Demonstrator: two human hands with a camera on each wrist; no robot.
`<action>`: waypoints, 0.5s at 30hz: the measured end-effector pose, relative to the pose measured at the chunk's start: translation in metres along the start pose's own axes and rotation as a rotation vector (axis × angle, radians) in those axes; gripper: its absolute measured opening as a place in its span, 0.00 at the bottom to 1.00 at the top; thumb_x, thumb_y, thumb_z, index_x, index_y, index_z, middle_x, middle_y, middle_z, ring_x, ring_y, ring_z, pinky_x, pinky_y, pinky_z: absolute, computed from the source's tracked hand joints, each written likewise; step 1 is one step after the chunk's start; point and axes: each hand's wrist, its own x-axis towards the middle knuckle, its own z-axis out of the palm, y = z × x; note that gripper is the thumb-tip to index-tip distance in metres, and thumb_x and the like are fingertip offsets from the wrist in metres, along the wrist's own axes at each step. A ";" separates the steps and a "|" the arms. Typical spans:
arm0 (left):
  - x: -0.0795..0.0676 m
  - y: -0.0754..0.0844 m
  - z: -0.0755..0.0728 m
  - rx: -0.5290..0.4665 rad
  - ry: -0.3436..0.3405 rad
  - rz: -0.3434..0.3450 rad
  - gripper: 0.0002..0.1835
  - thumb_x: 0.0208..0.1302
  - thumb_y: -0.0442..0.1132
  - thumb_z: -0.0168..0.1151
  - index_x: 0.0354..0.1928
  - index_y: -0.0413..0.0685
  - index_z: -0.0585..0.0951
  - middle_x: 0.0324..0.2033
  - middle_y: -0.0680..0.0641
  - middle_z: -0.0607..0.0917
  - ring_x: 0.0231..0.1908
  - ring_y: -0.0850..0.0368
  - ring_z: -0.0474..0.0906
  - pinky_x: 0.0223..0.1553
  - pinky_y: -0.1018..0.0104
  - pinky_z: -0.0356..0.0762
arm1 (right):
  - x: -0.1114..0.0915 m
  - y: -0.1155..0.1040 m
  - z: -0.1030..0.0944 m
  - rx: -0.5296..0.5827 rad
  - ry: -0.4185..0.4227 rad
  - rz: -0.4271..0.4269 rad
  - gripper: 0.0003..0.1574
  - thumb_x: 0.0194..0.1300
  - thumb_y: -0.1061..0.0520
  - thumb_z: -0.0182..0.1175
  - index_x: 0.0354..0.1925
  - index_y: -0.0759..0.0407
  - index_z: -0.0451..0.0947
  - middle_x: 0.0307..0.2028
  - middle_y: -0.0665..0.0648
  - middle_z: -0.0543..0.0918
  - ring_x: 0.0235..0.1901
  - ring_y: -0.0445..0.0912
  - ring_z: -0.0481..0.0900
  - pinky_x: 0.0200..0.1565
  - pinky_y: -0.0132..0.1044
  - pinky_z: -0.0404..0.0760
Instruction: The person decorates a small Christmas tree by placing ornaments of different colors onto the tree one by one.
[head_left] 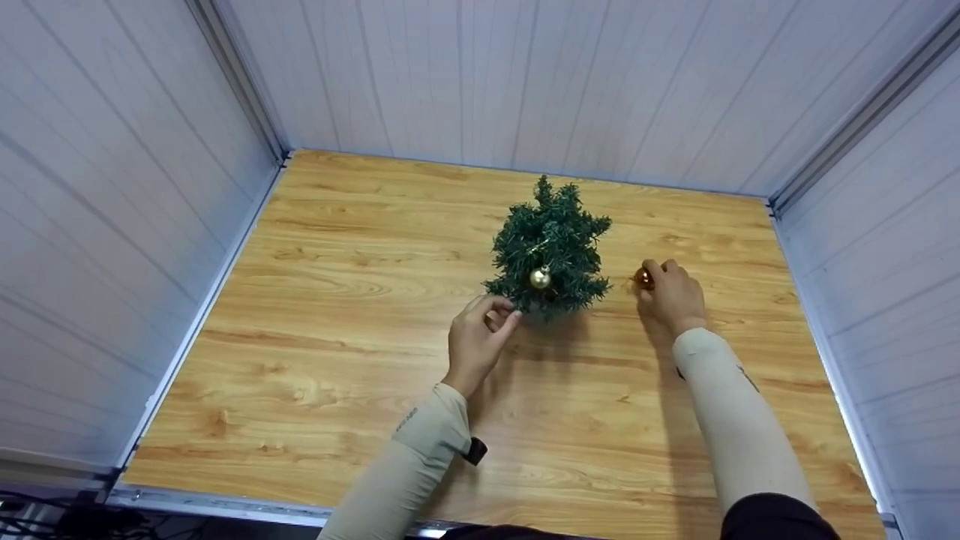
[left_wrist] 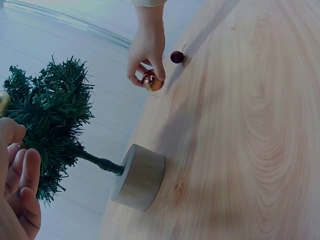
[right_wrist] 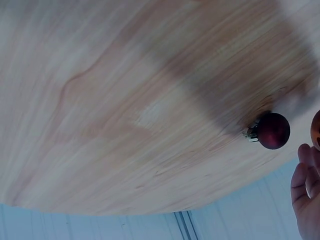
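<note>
A small artificial Christmas tree stands upright on a round pale wooden base. A shiny gold bauble hangs on its front. My left hand is at the tree's lower left side, thumb and forefinger pinching the tip of a branch; the exact contact is partly hidden. To the right of the tree, my right hand grips a shiny copper-orange bauble between thumb and fingers, at or just above the table. Close to that hand lies a dark red bauble, hidden in the head view.
The wood-grain table is enclosed by pale panelled walls at the back and both sides. A metal edge runs along its front. Dark cables lie beyond the front left corner.
</note>
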 end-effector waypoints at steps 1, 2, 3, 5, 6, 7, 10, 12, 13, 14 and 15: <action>0.000 0.000 0.000 0.000 0.001 -0.001 0.06 0.62 0.43 0.69 0.37 0.52 0.83 0.31 0.56 0.82 0.25 0.67 0.77 0.29 0.70 0.79 | -0.001 0.000 0.000 0.012 -0.002 0.001 0.32 0.67 0.52 0.62 0.65 0.60 0.66 0.48 0.72 0.74 0.43 0.66 0.78 0.41 0.62 0.79; 0.000 -0.001 0.000 0.000 0.001 -0.002 0.06 0.62 0.44 0.69 0.37 0.53 0.83 0.31 0.56 0.83 0.25 0.67 0.77 0.29 0.71 0.79 | -0.001 -0.001 -0.001 0.024 -0.008 0.006 0.33 0.67 0.51 0.63 0.65 0.60 0.66 0.49 0.72 0.74 0.44 0.66 0.78 0.42 0.62 0.79; 0.000 -0.001 0.000 0.000 0.001 -0.004 0.06 0.62 0.44 0.69 0.37 0.53 0.83 0.31 0.56 0.83 0.25 0.67 0.77 0.29 0.71 0.79 | -0.003 -0.002 -0.002 0.037 -0.015 0.012 0.34 0.67 0.51 0.63 0.65 0.61 0.65 0.50 0.72 0.74 0.45 0.66 0.78 0.42 0.62 0.79; -0.001 -0.001 0.001 0.003 0.000 -0.010 0.06 0.62 0.44 0.69 0.37 0.53 0.84 0.31 0.57 0.83 0.25 0.67 0.78 0.29 0.72 0.78 | -0.005 -0.003 -0.002 0.073 -0.027 0.036 0.36 0.67 0.50 0.63 0.66 0.61 0.64 0.51 0.72 0.74 0.46 0.66 0.78 0.43 0.61 0.79; -0.001 -0.001 0.000 0.003 -0.001 -0.012 0.06 0.62 0.44 0.69 0.38 0.53 0.84 0.31 0.57 0.83 0.26 0.66 0.78 0.29 0.72 0.78 | -0.006 -0.004 -0.003 0.096 -0.034 0.052 0.37 0.67 0.49 0.64 0.66 0.62 0.64 0.52 0.71 0.74 0.47 0.65 0.77 0.44 0.60 0.78; -0.001 -0.001 0.000 0.005 -0.001 -0.013 0.06 0.62 0.45 0.69 0.38 0.53 0.84 0.31 0.57 0.83 0.26 0.66 0.78 0.29 0.73 0.78 | -0.008 -0.005 -0.003 0.122 -0.038 0.068 0.37 0.66 0.49 0.64 0.66 0.62 0.63 0.52 0.71 0.74 0.48 0.65 0.77 0.45 0.60 0.78; -0.001 0.000 0.001 0.008 0.000 -0.018 0.06 0.62 0.44 0.69 0.38 0.53 0.84 0.31 0.56 0.83 0.26 0.66 0.78 0.29 0.73 0.78 | -0.011 -0.007 -0.001 0.211 -0.035 0.122 0.37 0.66 0.49 0.64 0.64 0.63 0.63 0.51 0.69 0.75 0.48 0.64 0.77 0.48 0.60 0.77; -0.001 0.000 0.001 0.007 0.004 -0.016 0.06 0.62 0.44 0.69 0.38 0.53 0.84 0.32 0.55 0.84 0.26 0.65 0.78 0.29 0.72 0.78 | -0.013 -0.010 0.000 0.249 -0.022 0.141 0.36 0.65 0.48 0.65 0.62 0.64 0.64 0.50 0.69 0.76 0.48 0.64 0.78 0.49 0.60 0.77; -0.001 0.000 0.001 0.006 0.005 -0.015 0.06 0.62 0.44 0.69 0.37 0.52 0.83 0.32 0.54 0.84 0.26 0.65 0.78 0.29 0.71 0.78 | -0.014 -0.011 0.002 0.262 -0.017 0.146 0.35 0.64 0.48 0.65 0.61 0.64 0.64 0.49 0.69 0.76 0.48 0.64 0.78 0.49 0.60 0.77; -0.001 0.000 0.001 0.005 0.006 -0.014 0.06 0.62 0.44 0.69 0.37 0.52 0.83 0.32 0.53 0.84 0.26 0.65 0.78 0.29 0.71 0.79 | -0.015 -0.013 0.004 0.275 -0.012 0.150 0.35 0.64 0.48 0.65 0.60 0.64 0.64 0.49 0.69 0.77 0.48 0.65 0.78 0.50 0.60 0.77; -0.002 0.000 0.002 0.003 0.008 -0.013 0.06 0.62 0.43 0.69 0.37 0.52 0.83 0.32 0.52 0.84 0.26 0.65 0.78 0.29 0.69 0.79 | -0.016 -0.015 0.006 0.287 -0.008 0.153 0.35 0.64 0.47 0.65 0.60 0.64 0.64 0.49 0.70 0.77 0.48 0.65 0.79 0.50 0.60 0.77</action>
